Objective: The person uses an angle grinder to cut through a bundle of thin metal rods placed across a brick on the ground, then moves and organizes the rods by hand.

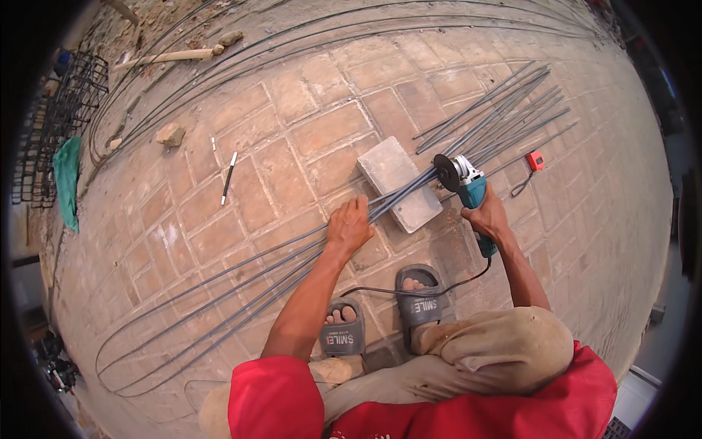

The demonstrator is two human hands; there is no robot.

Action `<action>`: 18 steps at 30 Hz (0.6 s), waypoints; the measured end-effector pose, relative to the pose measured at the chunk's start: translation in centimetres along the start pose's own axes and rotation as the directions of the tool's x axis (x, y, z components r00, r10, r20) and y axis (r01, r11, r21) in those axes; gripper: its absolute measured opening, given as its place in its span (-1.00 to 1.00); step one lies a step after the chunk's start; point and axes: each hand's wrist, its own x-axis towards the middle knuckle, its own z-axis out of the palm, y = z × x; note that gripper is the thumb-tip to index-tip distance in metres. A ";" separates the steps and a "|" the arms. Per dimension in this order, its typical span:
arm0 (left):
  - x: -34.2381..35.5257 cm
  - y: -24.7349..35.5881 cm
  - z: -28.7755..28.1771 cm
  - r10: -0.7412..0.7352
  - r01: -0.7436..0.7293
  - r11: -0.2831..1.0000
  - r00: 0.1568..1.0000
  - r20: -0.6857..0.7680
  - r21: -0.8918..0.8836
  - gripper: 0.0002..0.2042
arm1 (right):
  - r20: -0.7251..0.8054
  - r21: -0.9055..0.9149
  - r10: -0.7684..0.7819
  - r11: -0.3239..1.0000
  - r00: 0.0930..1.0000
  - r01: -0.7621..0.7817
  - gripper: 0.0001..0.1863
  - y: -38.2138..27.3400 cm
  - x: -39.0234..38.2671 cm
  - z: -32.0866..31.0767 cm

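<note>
The left hand [349, 225] grips several overlapped steel rods [311, 241], not exactly countable, across one concrete block [384, 162]; the right hand [488, 214] grasps one angle grinder [474, 193], its power cord [468, 281] trailing by two slide sandals [420, 306], with one pen [229, 178] and one red tape measure [535, 161] on the paving [256, 197].

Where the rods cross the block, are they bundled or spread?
Bundled: on the block, the rods lie close together beside the left hand; beyond it, toward the picture's left, they fan apart.

The left hand [350, 224] grips thin metal rods [404, 193], the right hand [488, 217] a teal angle grinder [472, 192].
</note>
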 end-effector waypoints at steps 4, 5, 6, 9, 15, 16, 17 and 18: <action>-0.1 -0.2 -0.3 -0.024 0.024 1.000 0.999 0.026 -0.002 -0.51 | 0.012 -0.015 0.024 1.000 1.000 -0.024 -0.20 -0.3 0.1 0.2; -0.1 -0.2 -0.3 -0.039 0.039 0.999 0.999 0.035 0.004 -0.51 | 0.007 -0.007 -0.005 1.000 1.000 0.006 -0.21 -0.5 -0.1 0.2; -0.1 -0.1 -0.4 -0.052 0.052 0.999 0.998 0.045 0.009 -0.51 | 0.000 0.001 -0.034 0.999 0.999 0.034 -0.21 -0.6 -0.2 0.1; -0.1 -0.3 -0.1 -0.049 0.049 0.999 0.998 0.045 -0.004 -0.51 | 0.104 -0.099 0.066 0.994 0.992 -0.056 -0.23 0.4 -0.2 0.3; -0.7 -1.1 0.2 -0.050 0.050 0.998 0.998 0.032 -0.024 -0.54 | -0.012 0.192 0.052 0.980 0.999 -0.049 -0.26 2.0 -1.8 1.1; -0.3 -0.7 0.2 -0.026 0.027 0.999 0.999 0.033 -0.034 -0.54 | -0.036 0.204 0.069 0.977 0.997 -0.060 -0.25 2.2 -1.8 0.2; -0.1 -0.4 0.2 -0.029 0.030 0.999 0.999 0.042 -0.034 -0.53 | -0.055 0.202 0.086 0.977 0.995 -0.073 -0.25 2.4 -1.6 -0.7; 0.0 -0.1 0.1 -0.030 0.032 0.999 0.998 0.053 -0.033 -0.52 | -0.046 0.235 0.108 0.968 0.993 -0.094 -0.25 2.6 -1.4 -1.5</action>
